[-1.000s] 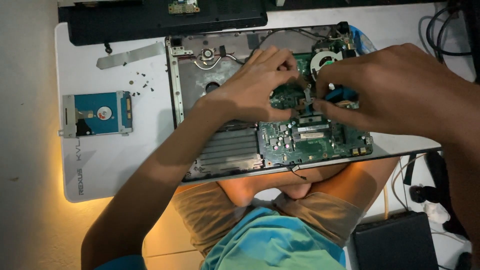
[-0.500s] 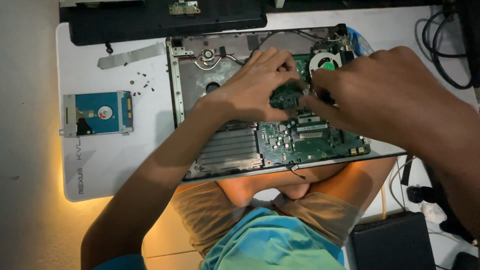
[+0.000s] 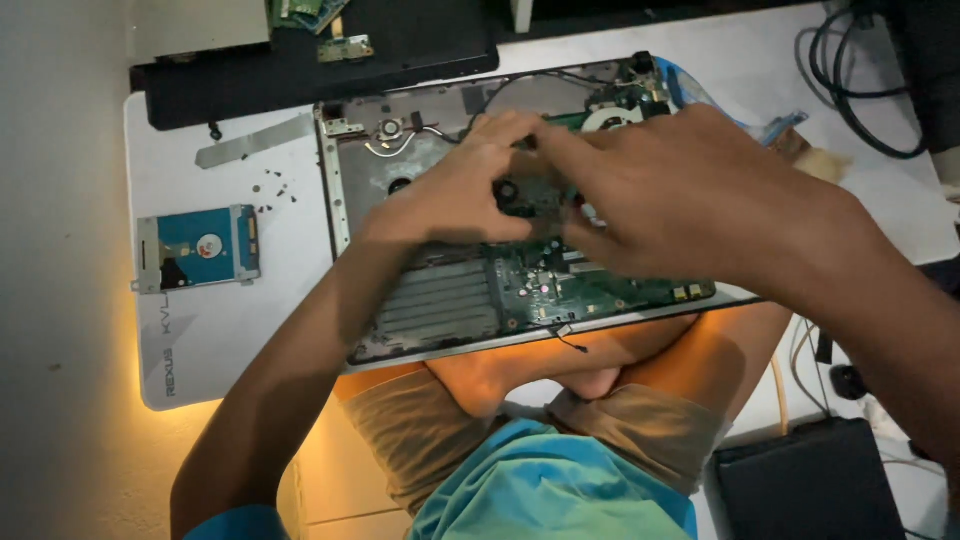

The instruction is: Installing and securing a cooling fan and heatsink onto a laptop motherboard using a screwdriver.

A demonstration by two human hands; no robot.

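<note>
An opened laptop base lies on a white table, its green motherboard exposed. My left hand rests on the middle of the board, thumb and fingers curled around a small dark round part. My right hand reaches in from the right, and its fingertips meet the left hand's at that same part. The back of the right hand hides what its fingers hold and covers much of the board's right side. A cooling fan shows just above it.
A blue hard drive in a metal bracket lies left of the laptop, with several loose screws and a metal strip above it. A black panel runs along the top. Cables lie top right, a black box bottom right.
My right hand has slid left across the board until its fingers meet the left hand's. The left hand has stayed on the same spot.
</note>
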